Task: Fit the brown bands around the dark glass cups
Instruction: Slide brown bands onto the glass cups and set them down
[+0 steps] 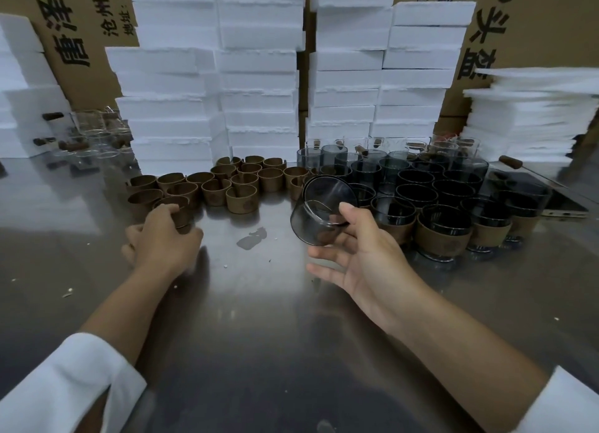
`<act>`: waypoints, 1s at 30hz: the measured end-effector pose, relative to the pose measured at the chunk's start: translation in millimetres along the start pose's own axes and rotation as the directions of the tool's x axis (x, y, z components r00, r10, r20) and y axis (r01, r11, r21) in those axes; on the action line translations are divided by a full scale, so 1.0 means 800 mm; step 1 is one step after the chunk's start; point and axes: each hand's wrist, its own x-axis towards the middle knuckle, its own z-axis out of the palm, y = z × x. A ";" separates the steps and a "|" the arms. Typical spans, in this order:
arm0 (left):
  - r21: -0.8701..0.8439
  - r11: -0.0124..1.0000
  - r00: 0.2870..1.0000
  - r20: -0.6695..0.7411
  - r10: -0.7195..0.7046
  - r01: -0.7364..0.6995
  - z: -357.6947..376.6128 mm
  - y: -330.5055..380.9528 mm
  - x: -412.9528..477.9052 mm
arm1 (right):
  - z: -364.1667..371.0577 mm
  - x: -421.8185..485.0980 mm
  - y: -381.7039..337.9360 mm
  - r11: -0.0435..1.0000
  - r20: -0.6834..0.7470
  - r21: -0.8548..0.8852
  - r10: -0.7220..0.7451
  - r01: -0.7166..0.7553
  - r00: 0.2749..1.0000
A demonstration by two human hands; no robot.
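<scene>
Centrally, just above the steel table (259, 319), a dark glass cup (321, 212) in the right hand (353, 264): smoky grey, see-through, short and straight-walled, bare of any band, tilted well off upright with one round end turned up and away. Thumb laid across its wall, the other fingers (324, 254) curled beneath, gripping it clear of the tabletop. Further left, the left hand (162, 241), knuckles up and low on the table, fingers curled round a brown band (180, 210) at the near edge of the loose bands (233, 183). Those bands: short open rings, matt and cardboard-coloured, standing on edge and touching one another in a loose cluster, a faint round stamp on some walls. Right of the cluster, just beside the held cup, a crowded group of dark cups (437, 186), upright and rim to rim, paler grey at the back, near black toward the front. Nearest of them, several banded cups (444, 234), each with a brown ring snug round the lower wall and a thick clear base showing below. Behind everything, tall stacks of white foam blocks (210, 92) against cardboard boxes (534, 27) printed with black characters. At far left, clear glasses (94, 131), partly blurred; at far right, a pile of thin white foam sheets (531, 118). Between the hands, a small dull smear (252, 238) on the table and a few white crumbs nearby. At the bottom corners, white sleeves (64, 390) on both forearms.
</scene>
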 end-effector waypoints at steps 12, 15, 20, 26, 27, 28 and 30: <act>0.117 0.987 0.993 -0.027 0.113 -0.109 -0.004 -0.017 0.008 | 0.002 -0.002 0.002 0.999 0.022 -0.034 -0.014 0.015 1.000; 0.043 0.980 0.978 -0.066 0.198 -0.195 -0.006 -0.008 0.002 | 0.003 -0.001 0.002 0.999 0.021 -0.042 -0.012 0.013 1.000; -0.301 0.892 0.941 -0.096 0.325 -0.338 -0.014 0.044 -0.029 | 0.003 -0.001 0.005 0.999 0.015 -0.046 -0.001 0.002 1.000; -0.512 0.594 0.725 -0.084 0.684 -0.620 -0.026 0.094 -0.091 | 0.004 0.004 0.011 0.997 -0.011 -0.075 -0.011 0.010 1.000; -0.463 0.555 0.664 -0.104 0.740 -0.691 -0.026 0.096 -0.097 | 0.003 0.005 0.012 0.997 -0.009 -0.075 -0.017 0.016 1.000; -0.414 0.515 0.608 -0.128 0.783 -0.750 -0.025 0.096 -0.101 | 0.003 0.006 0.012 0.997 -0.004 -0.082 -0.018 0.017 1.000; -0.341 0.458 0.535 -0.177 0.826 -0.821 -0.025 0.095 -0.103 | 0.002 0.006 0.011 0.996 0.002 -0.093 -0.011 0.011 1.000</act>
